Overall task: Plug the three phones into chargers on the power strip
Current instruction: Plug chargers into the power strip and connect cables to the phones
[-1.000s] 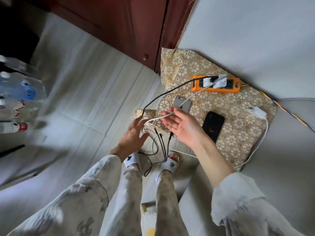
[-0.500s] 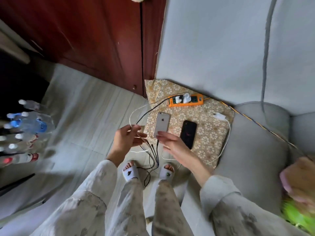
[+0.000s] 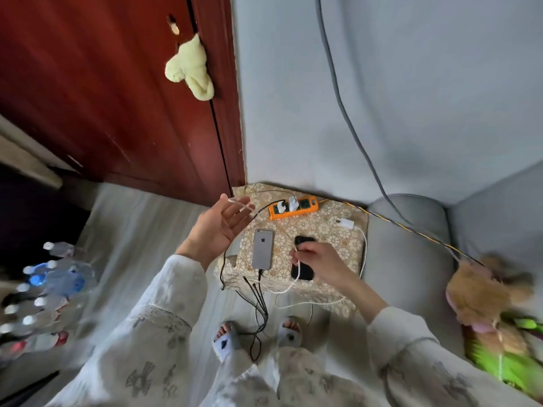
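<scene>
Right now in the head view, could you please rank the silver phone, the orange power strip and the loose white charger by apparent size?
1. Power strip and silver phone: look alike, unranked.
2. White charger: smallest.

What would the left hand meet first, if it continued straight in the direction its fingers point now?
Probably the orange power strip: the left hand is raised, palm up, fingers aimed toward it, white cable across the fingertips. Depth is unclear; it may pass above.

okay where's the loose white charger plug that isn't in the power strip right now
In the head view the white charger plug lies on the patterned cloth, right of the orange power strip and beyond the black phone, near the grey sofa arm.
</scene>
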A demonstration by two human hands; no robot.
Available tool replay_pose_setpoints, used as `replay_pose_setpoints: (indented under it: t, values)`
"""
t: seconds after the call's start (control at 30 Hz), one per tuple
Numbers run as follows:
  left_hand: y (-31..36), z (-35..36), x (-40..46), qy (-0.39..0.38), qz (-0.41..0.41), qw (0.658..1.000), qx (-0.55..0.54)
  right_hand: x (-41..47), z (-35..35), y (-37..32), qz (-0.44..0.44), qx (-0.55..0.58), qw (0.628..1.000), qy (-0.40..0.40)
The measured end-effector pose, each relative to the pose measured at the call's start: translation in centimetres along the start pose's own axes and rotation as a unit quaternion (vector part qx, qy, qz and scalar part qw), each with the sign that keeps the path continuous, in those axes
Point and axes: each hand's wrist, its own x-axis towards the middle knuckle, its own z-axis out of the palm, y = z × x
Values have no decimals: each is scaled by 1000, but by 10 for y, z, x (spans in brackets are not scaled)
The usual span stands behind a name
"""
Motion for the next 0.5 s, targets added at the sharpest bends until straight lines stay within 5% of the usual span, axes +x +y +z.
replay_pose_setpoints:
  t: [0.1, 0.23, 0.5]
  values:
    - [2, 11, -7, -15, -12, 991, 129, -9, -22, -20, -32, 91, 995, 18]
    - [-18, 30, -25, -99, 15, 935, 340, -11, -38, -48, -57, 174, 983, 25]
    - [-29, 68, -47, -255, 49, 868, 424, -11, -72, -96, -85, 385, 917, 66]
